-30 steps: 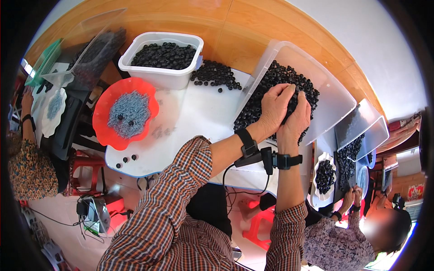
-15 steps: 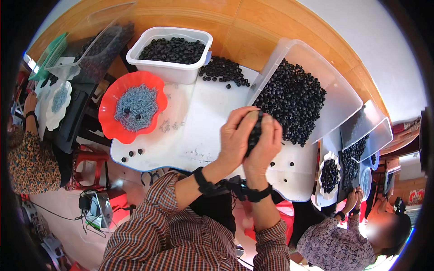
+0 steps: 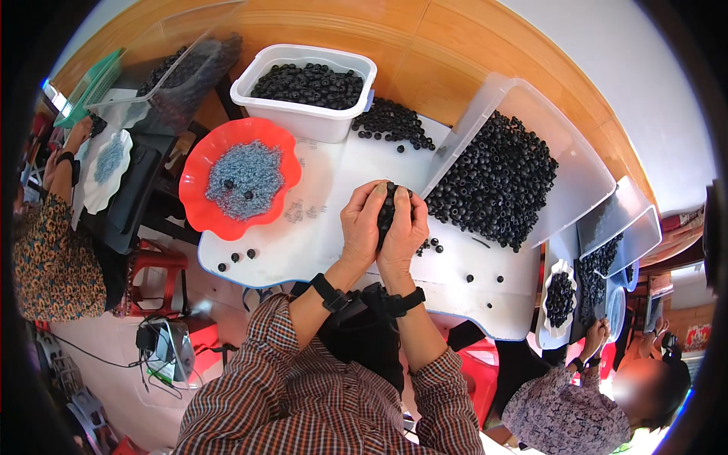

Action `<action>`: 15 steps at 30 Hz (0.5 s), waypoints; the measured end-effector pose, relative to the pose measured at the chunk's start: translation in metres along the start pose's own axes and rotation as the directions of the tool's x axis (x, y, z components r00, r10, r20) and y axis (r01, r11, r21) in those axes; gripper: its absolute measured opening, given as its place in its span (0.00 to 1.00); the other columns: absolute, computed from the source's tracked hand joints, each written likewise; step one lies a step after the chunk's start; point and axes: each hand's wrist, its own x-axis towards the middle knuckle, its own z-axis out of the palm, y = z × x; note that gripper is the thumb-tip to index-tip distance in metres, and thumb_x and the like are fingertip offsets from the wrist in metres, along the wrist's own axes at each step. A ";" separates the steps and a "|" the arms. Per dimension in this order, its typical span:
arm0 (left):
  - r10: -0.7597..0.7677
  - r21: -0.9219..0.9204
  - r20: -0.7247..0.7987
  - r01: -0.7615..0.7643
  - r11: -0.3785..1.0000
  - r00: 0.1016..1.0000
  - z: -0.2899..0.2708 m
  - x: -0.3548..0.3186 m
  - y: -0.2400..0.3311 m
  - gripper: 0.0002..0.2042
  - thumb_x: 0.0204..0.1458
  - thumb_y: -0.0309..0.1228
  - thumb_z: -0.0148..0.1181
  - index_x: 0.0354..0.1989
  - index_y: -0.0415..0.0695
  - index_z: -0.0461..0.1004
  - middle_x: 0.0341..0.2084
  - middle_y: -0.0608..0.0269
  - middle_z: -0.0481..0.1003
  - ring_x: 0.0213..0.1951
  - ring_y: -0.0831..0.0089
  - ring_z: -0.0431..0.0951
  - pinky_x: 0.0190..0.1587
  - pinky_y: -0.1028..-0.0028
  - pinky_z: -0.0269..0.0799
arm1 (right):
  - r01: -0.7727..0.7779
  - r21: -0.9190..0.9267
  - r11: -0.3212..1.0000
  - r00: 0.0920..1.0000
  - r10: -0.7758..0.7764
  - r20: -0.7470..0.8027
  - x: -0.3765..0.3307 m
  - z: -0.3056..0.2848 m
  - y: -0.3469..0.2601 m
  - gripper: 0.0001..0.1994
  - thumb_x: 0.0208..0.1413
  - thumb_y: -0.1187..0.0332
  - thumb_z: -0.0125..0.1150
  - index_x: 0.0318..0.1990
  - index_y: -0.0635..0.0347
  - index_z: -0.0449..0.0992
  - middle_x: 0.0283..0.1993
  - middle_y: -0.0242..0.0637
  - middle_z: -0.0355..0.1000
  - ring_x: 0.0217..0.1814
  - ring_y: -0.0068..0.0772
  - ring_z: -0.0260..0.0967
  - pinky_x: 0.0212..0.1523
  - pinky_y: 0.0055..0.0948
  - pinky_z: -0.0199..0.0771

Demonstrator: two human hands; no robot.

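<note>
Side by side over the white table [image 3: 334, 205], my left hand [image 3: 359, 229] and my right hand [image 3: 404, 233] are cupped together, fingers curled in. Between them sits a clump of small black round pieces [image 3: 388, 211], partly hidden by my palms and thumbs. To their right lies a clear bin [image 3: 572, 140] tipped on its side, with many black pieces [image 3: 497, 182], some showing holes, spilling toward me. A few loose black pieces [image 3: 434, 244] rest on the table just beside my right hand.
A red scalloped bowl [image 3: 196, 189] holds small blue-grey bits and a couple of black pieces. Behind it stands a white tub [image 3: 303, 121] full of black pieces, with a loose pile [image 3: 394, 121] beside it. Other people work at left [image 3: 57, 258] and right [image 3: 565, 406].
Both hands, still cupped round the black pieces, have moved left, away from the tipped bin. Loose pieces beside the bin's mouth now show. The view has shifted slightly.
</note>
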 end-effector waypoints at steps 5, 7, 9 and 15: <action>0.030 0.042 0.011 -0.031 0.999 0.999 -0.005 0.004 0.000 0.10 0.60 0.30 0.56 0.44 0.38 0.75 0.35 0.65 0.76 0.36 0.82 0.73 0.39 0.81 0.71 | 0.054 -0.080 0.995 0.999 -0.054 0.003 -0.001 0.004 0.003 0.13 0.60 0.63 0.61 0.41 0.65 0.75 0.42 0.33 0.67 0.40 0.21 0.64 0.43 0.22 0.68; 0.031 0.054 0.013 -0.032 0.998 0.999 -0.006 0.005 0.000 0.10 0.59 0.30 0.56 0.44 0.38 0.76 0.36 0.65 0.76 0.36 0.82 0.73 0.39 0.81 0.71 | 0.068 -0.100 0.993 0.998 -0.067 0.010 -0.001 0.004 0.004 0.13 0.60 0.62 0.60 0.41 0.65 0.75 0.42 0.34 0.67 0.41 0.21 0.64 0.44 0.23 0.67; 0.031 0.066 0.018 -0.032 0.997 0.999 -0.006 0.006 -0.002 0.10 0.59 0.30 0.56 0.44 0.38 0.76 0.36 0.65 0.76 0.36 0.82 0.73 0.40 0.81 0.71 | 0.077 -0.113 0.991 0.997 -0.074 0.030 0.001 0.003 0.005 0.14 0.62 0.61 0.58 0.42 0.65 0.75 0.43 0.35 0.67 0.42 0.23 0.64 0.45 0.24 0.67; 0.181 0.236 0.037 -0.185 0.954 0.983 -0.016 0.017 -0.017 0.11 0.60 0.31 0.55 0.45 0.38 0.76 0.35 0.65 0.76 0.35 0.83 0.73 0.38 0.81 0.72 | 0.150 -0.211 0.966 0.987 -0.133 0.092 0.002 0.004 0.003 0.15 0.63 0.61 0.54 0.47 0.64 0.75 0.47 0.39 0.68 0.47 0.28 0.66 0.51 0.26 0.66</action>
